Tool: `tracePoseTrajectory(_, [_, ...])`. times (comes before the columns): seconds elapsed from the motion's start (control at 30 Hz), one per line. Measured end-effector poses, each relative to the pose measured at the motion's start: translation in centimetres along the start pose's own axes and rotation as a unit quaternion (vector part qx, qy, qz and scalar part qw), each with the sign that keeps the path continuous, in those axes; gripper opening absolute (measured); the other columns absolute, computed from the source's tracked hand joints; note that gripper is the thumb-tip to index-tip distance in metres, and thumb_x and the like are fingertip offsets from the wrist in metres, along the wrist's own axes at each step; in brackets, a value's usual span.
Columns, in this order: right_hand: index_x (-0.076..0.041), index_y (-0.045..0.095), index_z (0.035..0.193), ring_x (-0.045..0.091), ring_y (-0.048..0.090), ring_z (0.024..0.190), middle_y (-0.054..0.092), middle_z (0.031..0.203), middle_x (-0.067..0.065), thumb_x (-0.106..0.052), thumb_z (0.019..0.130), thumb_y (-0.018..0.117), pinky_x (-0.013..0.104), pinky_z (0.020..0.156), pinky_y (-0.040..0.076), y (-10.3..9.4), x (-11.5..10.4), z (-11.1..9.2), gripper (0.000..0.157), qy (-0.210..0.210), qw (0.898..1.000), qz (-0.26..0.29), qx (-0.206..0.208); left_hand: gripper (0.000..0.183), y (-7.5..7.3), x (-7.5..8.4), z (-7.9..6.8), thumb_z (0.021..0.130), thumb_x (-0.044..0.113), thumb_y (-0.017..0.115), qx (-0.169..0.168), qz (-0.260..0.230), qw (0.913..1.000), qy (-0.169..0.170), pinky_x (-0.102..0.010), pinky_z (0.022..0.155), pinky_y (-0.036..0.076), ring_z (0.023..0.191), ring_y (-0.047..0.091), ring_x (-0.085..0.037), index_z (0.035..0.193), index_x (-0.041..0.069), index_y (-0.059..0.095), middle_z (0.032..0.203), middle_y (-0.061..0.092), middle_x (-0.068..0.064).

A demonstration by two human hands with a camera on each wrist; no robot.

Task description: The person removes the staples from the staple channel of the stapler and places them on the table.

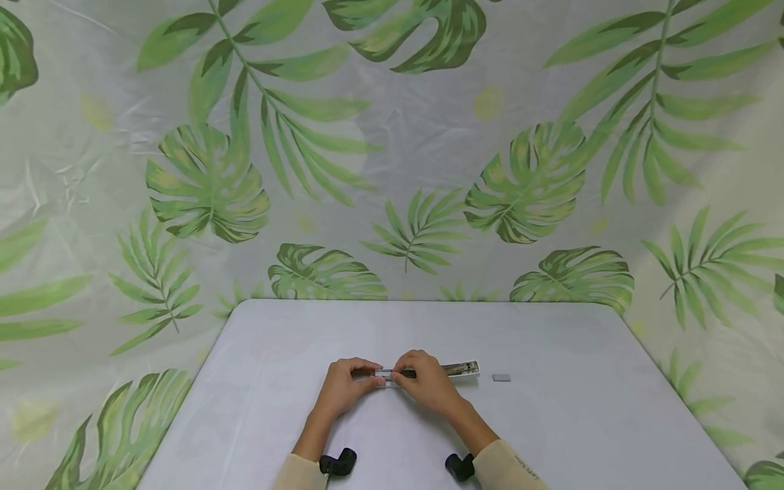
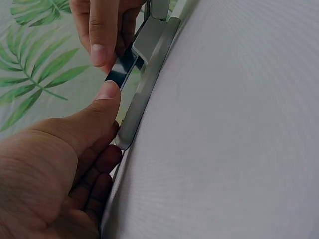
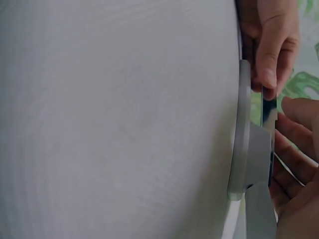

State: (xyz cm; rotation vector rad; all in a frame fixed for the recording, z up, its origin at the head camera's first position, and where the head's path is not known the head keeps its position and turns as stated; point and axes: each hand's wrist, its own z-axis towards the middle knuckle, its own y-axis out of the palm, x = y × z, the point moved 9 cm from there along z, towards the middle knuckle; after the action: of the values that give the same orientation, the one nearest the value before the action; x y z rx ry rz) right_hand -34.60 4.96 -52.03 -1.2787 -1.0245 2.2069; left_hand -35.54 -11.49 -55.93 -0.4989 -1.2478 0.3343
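An opened stapler (image 1: 462, 369) lies on the white table, its top cover swung back toward the right. My left hand (image 1: 346, 386) pinches its left end; in the left wrist view the thumb presses on the tip of the shiny metal magazine (image 2: 122, 68), with fingers beside the grey base (image 2: 149, 84). My right hand (image 1: 427, 382) is over the middle of the stapler. In the right wrist view its thumb (image 3: 299, 110) stands apart from the magazine, while its other fingers extend behind it, partly hidden. A small grey staple strip (image 1: 501, 378) lies right of the stapler.
The white table (image 1: 551, 422) spreads around the hands, with a leaf-patterned curtain (image 1: 422, 156) behind its far edge. Black wrist devices (image 1: 339, 462) sit at both sleeve cuffs.
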Motion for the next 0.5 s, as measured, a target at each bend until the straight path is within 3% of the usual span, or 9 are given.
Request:
tracePoseTrajectory(0.23, [-0.02,0.075,0.09,0.013,0.06,0.098,0.068,0.1,-0.008,-0.029,0.09,0.071,0.035,0.083,0.051,0.49,0.27,-0.05,0.01,0.014,0.999,-0.04,-0.009,0.026,-0.1,0.13,-0.05,0.076,0.043,0.081,-0.001,0.005,1.0,-0.006,-0.03,0.086,0.052,0.09,0.067,-0.004,0.099,0.031,0.076,0.089,0.073,0.016])
tracePoseTrajectory(0.5, [-0.017,0.075,0.093,0.015,0.061,0.101,0.069,0.102,-0.005,-0.026,0.089,0.071,0.037,0.087,0.051,0.71,-0.14,-0.06,0.01,0.007,1.0,-0.029,-0.006,0.025,-0.16,-0.02,-0.07,0.076,0.042,0.081,-0.002,0.006,0.9998,-0.017,-0.031,0.087,0.052,0.091,0.067,-0.005,0.098,0.033,0.076,0.089,0.072,0.017])
